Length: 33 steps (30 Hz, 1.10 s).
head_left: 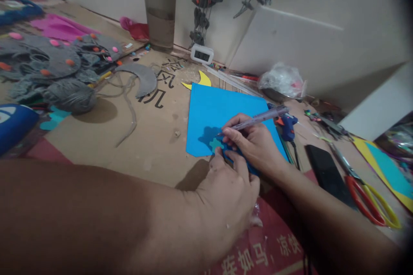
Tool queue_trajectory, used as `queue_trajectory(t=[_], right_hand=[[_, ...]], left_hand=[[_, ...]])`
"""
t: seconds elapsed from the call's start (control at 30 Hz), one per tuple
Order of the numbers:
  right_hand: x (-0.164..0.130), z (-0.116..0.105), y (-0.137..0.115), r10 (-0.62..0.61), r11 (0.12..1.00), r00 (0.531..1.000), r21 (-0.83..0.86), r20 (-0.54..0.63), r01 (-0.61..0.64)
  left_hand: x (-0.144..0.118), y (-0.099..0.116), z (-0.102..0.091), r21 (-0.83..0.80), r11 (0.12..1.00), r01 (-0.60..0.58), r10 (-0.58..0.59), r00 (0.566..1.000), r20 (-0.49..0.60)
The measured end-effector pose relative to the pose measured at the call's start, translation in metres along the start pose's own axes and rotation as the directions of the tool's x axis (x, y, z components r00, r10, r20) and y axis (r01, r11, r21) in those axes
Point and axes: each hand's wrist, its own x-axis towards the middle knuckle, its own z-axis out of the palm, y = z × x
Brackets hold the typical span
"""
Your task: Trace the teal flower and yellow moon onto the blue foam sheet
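The right hand (254, 142) grips a pen (254, 121), tip leftward at the template (215, 143) pinned by the left hand's (226, 189) fingertips on the sheet (213, 111).

Cardboard (155, 137) reads "机"; red sheet (271, 249) reads "如马, 凉快".

White wall (322, 0), cardboard-covered floor (151, 137), dim indoor light

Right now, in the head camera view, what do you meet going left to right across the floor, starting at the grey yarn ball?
grey yarn ball → blue sheet → right hand holding the pen → black phone → scissors
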Motion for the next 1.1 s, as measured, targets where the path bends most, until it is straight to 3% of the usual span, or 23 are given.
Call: queue_trajectory(t=[0.13, 0.37, 0.53, 0.67, 0.83, 1.0, 1.1], right_hand=[[0.001, 0.001, 0.000, -0.052, 0.992, 0.998, -0.113, 0.044, 0.057], [0.004, 0.000, 0.001, -0.101, 0.986, 0.993, -0.125, 0.066, 0.109], [0.005, -0.001, -0.001, -0.114, 0.977, 0.990, -0.169, 0.079, 0.126], [0.004, -0.002, -0.003, -0.123, 0.975, 0.989, -0.176, 0.084, 0.137], [0.005, -0.001, -0.001, -0.124, 0.977, 0.990, -0.166, 0.073, 0.135], [0.006, -0.001, -0.002, -0.116, 0.974, 0.990, -0.184, 0.085, 0.130], [0.006, -0.002, -0.004, -0.114, 0.969, 0.988, -0.207, 0.105, 0.134]], left_hand=[[0.003, -0.001, -0.004, -0.028, 1.000, 0.000, 0.001, 0.999, 0.052], [0.008, -0.005, -0.010, -0.086, 0.996, 0.026, -0.011, 0.985, 0.171], [0.009, -0.006, -0.009, -0.086, 0.996, -0.004, 0.016, 0.989, 0.145], [0.010, -0.006, -0.011, -0.114, 0.994, 0.008, 0.018, 0.973, 0.230], [0.011, -0.006, -0.013, -0.104, 0.995, 0.012, 0.009, 0.980, 0.200], [0.012, -0.007, -0.013, -0.103, 0.995, 0.013, 0.015, 0.965, 0.263], [0.008, -0.005, -0.009, -0.086, 0.996, 0.018, -0.001, 0.981, 0.193]])
